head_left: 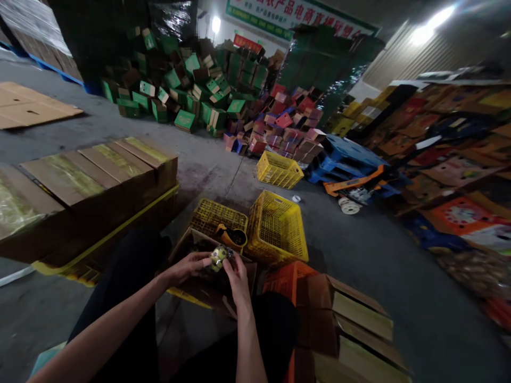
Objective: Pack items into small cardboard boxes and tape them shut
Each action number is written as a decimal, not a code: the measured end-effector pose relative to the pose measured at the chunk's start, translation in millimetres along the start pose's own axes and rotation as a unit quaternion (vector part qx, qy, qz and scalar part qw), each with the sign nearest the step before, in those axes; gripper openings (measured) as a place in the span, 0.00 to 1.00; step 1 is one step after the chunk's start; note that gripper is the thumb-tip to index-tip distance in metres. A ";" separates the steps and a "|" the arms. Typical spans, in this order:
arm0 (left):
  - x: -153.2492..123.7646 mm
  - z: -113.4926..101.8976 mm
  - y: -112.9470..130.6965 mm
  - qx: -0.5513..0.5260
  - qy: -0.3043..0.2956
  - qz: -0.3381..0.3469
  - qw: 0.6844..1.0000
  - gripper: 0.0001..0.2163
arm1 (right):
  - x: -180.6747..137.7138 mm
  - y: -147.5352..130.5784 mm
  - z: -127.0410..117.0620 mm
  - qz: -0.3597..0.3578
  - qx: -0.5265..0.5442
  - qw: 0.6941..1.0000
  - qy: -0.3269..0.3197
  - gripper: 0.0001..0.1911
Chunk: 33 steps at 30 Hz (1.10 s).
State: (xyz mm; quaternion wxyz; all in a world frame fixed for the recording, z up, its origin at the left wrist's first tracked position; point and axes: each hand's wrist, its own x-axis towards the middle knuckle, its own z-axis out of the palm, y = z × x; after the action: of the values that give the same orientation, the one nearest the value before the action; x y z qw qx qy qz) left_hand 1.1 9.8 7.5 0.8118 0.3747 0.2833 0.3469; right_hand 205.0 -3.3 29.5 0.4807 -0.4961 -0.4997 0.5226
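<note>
Between my two hands is a small clear plastic pack of yellow-green round pieces [217, 257], which look like fruit. My left hand [190, 266] pinches its left side, and my right hand [238, 274] has thumb and fingers closed on the right side. Both hands are over an open cardboard carton [215, 299] between my knees. What lies inside the carton is dark and hard to make out. Just beyond the pack, a yellow-and-black tool [231, 236] rests by the carton's far edge; its exact kind is unclear.
Yellow crates [277, 229] stand ahead, with another yellow crate [279, 170] farther off. Taped cartons [99, 165] line my left; an orange crate [289, 279] and more cartons [355, 330] flank my right. Green boxes [186, 119], blue pallets [339, 159] and an orange pallet jack [353, 183] lie beyond.
</note>
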 end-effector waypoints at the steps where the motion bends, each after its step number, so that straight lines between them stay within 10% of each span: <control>1: 0.6 0.0 -0.6 0.004 0.004 0.002 1.000 0.29 | 0.2 1.1 -0.1 0.001 0.003 1.000 0.003 0.26; 16: 6.3 -7.9 -13.2 0.095 0.101 0.047 0.989 0.30 | 1.0 -3.6 -6.2 -0.015 -0.094 0.995 0.000 0.21; 33: 9.6 -10.4 -16.7 0.084 0.018 0.065 0.994 0.36 | 9.1 21.1 -14.3 0.064 -0.032 0.990 0.119 0.30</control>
State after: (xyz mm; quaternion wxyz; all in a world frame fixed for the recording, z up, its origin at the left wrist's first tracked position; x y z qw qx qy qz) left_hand 5.2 13.6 -13.7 0.7482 0.4527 0.3009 0.3805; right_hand 218.7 5.6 7.9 0.4861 -0.6008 -0.4230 0.4732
